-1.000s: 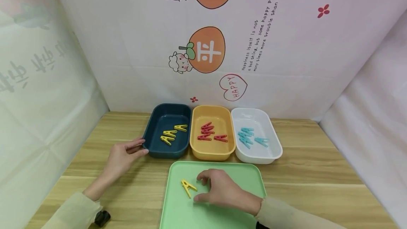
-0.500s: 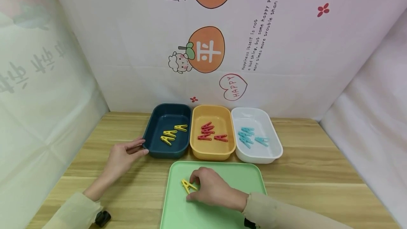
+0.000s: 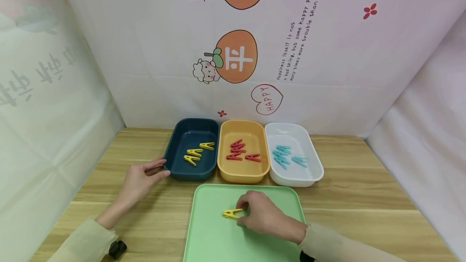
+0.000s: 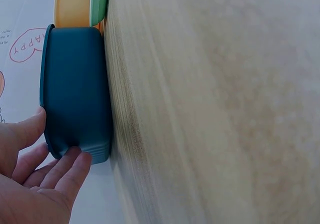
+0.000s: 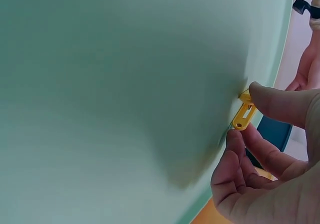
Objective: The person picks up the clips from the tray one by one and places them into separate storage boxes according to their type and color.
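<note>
My right hand point(image 3: 263, 214) pinches a yellow clothespin point(image 3: 232, 213) by its two spread legs between thumb and fingers, over the green tray point(image 3: 214, 246). The right wrist view shows the same clothespin point(image 5: 244, 113) between thumb and fingertips, close to the tray surface. My left hand point(image 3: 137, 181) touches the outer left side of the dark blue bin point(image 3: 191, 176). In the left wrist view its thumb lies at the bin's rim and its fairly straight fingers point(image 4: 75, 171) rest against the outer wall. Several yellow clothespins point(image 3: 193, 153) lie inside that bin.
An orange-yellow bin point(image 3: 242, 178) with several red clothespins point(image 3: 236, 148) stands right of the blue one. Beside it is a white bin point(image 3: 313, 173) with several light blue clothespins point(image 3: 282, 155). All stand on a wooden table point(image 3: 364, 205) before a printed cloth backdrop point(image 3: 164, 72).
My right hand reached left to the yellow clothespin, took hold of it, and drew it right across the tray, turning it so its closed end points left. The left hand stayed put.
</note>
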Tool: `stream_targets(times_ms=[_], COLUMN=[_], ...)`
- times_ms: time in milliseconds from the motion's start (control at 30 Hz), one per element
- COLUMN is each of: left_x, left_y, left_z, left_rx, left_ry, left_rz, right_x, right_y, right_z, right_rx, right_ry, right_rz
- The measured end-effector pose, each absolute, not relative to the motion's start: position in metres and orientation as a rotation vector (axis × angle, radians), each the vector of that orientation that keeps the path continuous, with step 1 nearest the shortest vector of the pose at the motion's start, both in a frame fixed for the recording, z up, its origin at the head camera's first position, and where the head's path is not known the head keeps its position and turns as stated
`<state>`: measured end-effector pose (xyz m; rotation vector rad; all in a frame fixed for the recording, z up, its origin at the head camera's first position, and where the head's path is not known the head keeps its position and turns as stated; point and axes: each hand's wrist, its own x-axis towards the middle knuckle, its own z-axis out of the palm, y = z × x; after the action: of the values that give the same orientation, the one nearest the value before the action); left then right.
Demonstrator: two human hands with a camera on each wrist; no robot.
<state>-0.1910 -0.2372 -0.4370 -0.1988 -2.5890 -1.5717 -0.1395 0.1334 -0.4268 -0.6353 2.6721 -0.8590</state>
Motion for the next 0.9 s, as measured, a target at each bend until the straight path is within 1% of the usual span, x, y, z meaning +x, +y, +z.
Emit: stream_targets(times_ms=[500,900], left_x=[-0.188,-0.189], left_y=[-0.236,-0.235], left_z=[-0.438,-0.435], left_rx=[-0.206,-0.207], left_ry=[-2.594,-2.586], left_rz=[-1.571,-1.560], right_x=[-0.132,-0.133], right_y=[0.159,0.163], right_z=[-0.428,-0.426], right_rx=[-0.593,-0.601], right_ry=[2.707,2.714], right_rz=[-0.855,-0.856])
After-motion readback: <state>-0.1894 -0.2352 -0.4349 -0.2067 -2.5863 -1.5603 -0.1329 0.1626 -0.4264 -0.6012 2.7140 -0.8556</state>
